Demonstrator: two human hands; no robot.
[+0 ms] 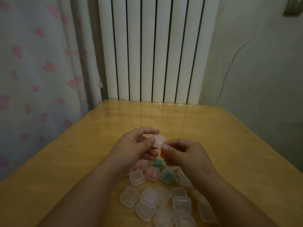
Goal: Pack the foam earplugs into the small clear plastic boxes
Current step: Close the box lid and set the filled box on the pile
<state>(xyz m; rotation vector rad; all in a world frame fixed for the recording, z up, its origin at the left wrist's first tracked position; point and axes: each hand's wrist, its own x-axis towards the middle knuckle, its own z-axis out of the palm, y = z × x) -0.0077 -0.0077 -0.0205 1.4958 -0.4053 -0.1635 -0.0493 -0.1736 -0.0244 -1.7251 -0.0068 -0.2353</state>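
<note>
My left hand (137,145) holds a small clear plastic box (158,140) between thumb and fingers above the wooden table (82,161). My right hand (183,153) pinches an orange foam earplug (162,153) just below and beside that box. Under my hands lie closed boxes with earplugs inside: two with pink ones (152,174) and two with green ones (166,176). Several empty clear boxes (148,196) lie in a loose heap nearer to me.
A white ribbed radiator (155,49) stands behind the table's far edge. A curtain with pink hearts (37,71) hangs at the left, and a grey wall (262,71) with a thin cable is at the right.
</note>
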